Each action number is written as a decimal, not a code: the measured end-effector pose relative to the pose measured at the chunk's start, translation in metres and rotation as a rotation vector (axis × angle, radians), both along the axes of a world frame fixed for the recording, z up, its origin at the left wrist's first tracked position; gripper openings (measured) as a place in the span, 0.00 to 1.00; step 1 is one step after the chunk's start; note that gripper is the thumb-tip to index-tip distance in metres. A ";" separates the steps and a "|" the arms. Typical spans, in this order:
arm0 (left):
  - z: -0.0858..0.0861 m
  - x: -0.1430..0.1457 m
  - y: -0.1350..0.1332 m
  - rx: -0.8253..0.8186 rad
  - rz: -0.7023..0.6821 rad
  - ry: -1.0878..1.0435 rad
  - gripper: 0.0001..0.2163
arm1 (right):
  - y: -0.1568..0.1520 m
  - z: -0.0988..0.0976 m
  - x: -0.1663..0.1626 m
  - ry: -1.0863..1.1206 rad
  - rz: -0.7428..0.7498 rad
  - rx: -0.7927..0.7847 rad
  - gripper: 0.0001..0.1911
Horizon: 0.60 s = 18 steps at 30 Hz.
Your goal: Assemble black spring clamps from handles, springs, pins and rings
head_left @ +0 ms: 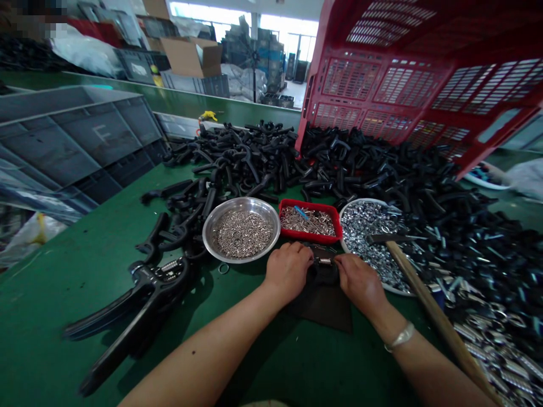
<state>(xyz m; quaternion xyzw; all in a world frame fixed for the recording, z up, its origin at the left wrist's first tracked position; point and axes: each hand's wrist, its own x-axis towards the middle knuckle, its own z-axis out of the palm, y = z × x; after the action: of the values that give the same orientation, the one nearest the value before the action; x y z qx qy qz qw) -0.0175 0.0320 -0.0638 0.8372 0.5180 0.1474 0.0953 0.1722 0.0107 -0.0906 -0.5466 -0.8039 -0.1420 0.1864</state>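
Observation:
My left hand (289, 271) is closed, its fingertips pinching the left side of a black plastic clamp handle (323, 275). A small metal coil spring (325, 262) lies across that handle, between my two hands. Opposite it, my right hand (362, 282) is closed, thumb and finger pinched at the spring's right end. The fingertips hide exactly what they touch there. Under the work lies a dark flat pad (326, 308). To the left, a black spring clamp (148, 305) with a spring at its joint rests on the green table (237, 350).
Beyond my hands stand a metal bowl of small pins (241, 233), a red tray of rivets (311, 233) and a white basin of shiny metal parts (373, 220). A wooden-handled hammer (424, 288) lies right, near loose springs (509, 350). Black handles (254, 152) and a red crate (382, 102) fill the back.

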 end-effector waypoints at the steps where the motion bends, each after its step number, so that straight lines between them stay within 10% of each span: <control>1: 0.001 0.000 0.000 -0.009 0.001 0.007 0.08 | 0.000 0.001 0.000 -0.054 -0.003 -0.001 0.07; 8: 0.001 0.002 -0.003 -0.004 0.018 -0.006 0.08 | 0.004 0.009 0.004 -0.199 0.092 -0.132 0.12; 18: 0.010 -0.003 -0.002 -0.038 -0.011 -0.191 0.07 | -0.002 0.027 0.009 0.411 0.052 -0.147 0.10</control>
<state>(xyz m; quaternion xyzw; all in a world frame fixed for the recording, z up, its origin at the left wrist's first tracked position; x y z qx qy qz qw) -0.0206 0.0300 -0.0538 0.8202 0.5046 0.2162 0.1610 0.1817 0.0083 -0.0634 -0.5552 -0.7711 0.0363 0.3095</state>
